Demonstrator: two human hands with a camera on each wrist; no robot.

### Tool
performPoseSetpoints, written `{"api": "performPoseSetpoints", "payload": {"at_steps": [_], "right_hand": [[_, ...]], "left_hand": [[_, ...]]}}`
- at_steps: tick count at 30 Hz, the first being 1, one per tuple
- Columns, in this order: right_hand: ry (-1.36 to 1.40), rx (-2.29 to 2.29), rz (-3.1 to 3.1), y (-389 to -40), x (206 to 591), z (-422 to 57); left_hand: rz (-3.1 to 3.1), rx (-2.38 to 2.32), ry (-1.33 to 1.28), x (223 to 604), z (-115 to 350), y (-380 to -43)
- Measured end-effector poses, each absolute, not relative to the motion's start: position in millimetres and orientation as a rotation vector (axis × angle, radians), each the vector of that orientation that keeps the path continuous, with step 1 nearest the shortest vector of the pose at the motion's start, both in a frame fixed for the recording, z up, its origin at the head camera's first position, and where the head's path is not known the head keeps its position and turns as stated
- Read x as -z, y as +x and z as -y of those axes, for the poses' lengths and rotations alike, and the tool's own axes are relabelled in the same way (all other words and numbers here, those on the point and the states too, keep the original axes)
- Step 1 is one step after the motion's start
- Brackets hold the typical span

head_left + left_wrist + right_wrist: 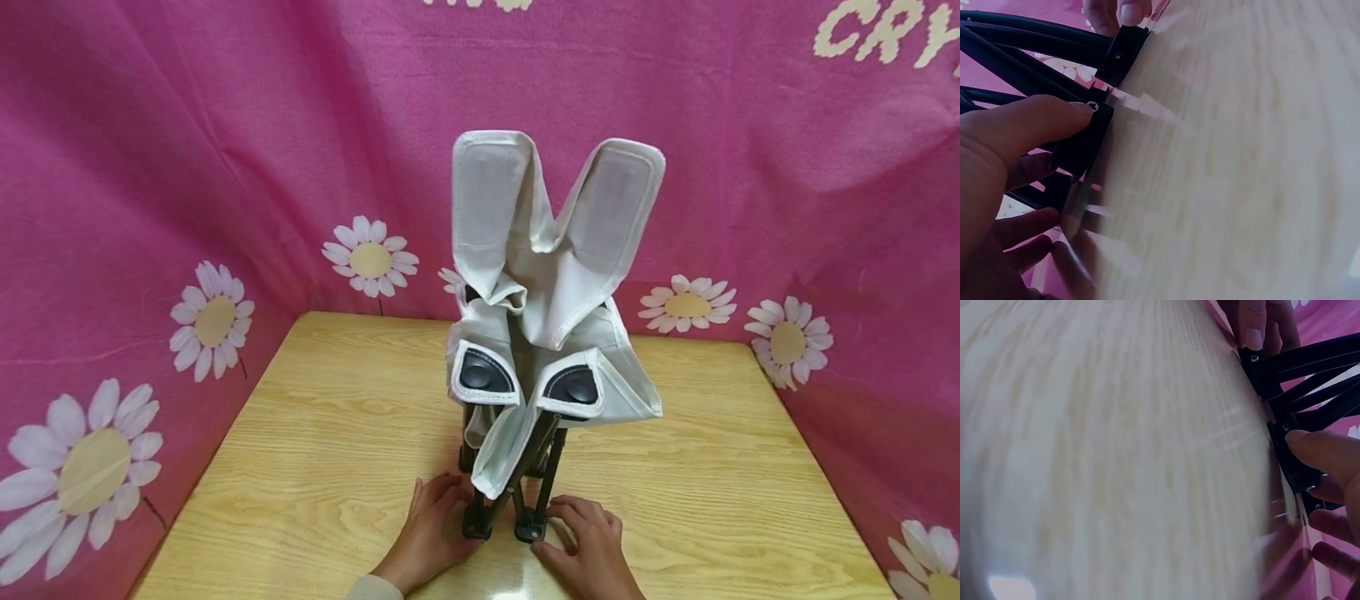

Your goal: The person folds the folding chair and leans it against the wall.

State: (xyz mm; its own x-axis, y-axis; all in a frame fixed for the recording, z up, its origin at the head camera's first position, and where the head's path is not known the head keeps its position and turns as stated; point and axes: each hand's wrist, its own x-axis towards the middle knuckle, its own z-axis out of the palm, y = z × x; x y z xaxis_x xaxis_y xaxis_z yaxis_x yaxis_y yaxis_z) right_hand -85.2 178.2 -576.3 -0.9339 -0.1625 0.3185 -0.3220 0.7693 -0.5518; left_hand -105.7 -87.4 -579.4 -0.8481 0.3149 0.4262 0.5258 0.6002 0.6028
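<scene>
A small folding chair with a pale fabric seat [540, 283] and a black tube frame [551, 475] stands upright on the table, its legs drawn close together. My left hand [427, 533] pinches the near left foot [1088, 134], thumb in front and fingers behind. On the other side, my right hand [588, 542] holds the near right foot [1291, 453] the same way, its thumb pressed on the front. Two fabric flaps rise at the top. Black corner pockets [576, 385] show at the front of the fabric. Most of the far legs are hidden behind the cloth.
A wood-grain table [315, 417] lies under the chair, with a glossy surface. Behind and at both sides hangs a pink cloth [247, 125] printed with white daisies and pale letters. The cloth meets the table's back edge.
</scene>
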Motion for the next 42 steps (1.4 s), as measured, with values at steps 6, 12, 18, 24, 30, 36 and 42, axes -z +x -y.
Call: {"api": "performPoseSetpoints", "payload": {"at_steps": [6,12,18,24,30,36,42], "right_hand": [[0.375,-0.911,2.706,-87,577,-178],[0.373,-0.908,2.709,-87,579,-179],[0.370,-0.923,2.714,-87,581,-178],[0.414,-0.914,2.646,-88,584,-180],[0.435,-0.918,2.620,-89,586,-180],[0.412,-0.944,2.652,-89,585,-181],[0.393,-0.955,2.692,-89,584,-182]], "left_hand": [[2.548,1.120,-0.705,582,88,-107],[2.536,1.070,-0.715,586,90,-108],[2.518,1.051,-0.718,588,91,-107],[2.500,1.061,-0.727,589,93,-109],[2.505,1.080,-0.746,590,96,-110],[2.499,1.118,-0.773,589,97,-111],[2.483,1.109,-0.771,590,96,-111]]}}
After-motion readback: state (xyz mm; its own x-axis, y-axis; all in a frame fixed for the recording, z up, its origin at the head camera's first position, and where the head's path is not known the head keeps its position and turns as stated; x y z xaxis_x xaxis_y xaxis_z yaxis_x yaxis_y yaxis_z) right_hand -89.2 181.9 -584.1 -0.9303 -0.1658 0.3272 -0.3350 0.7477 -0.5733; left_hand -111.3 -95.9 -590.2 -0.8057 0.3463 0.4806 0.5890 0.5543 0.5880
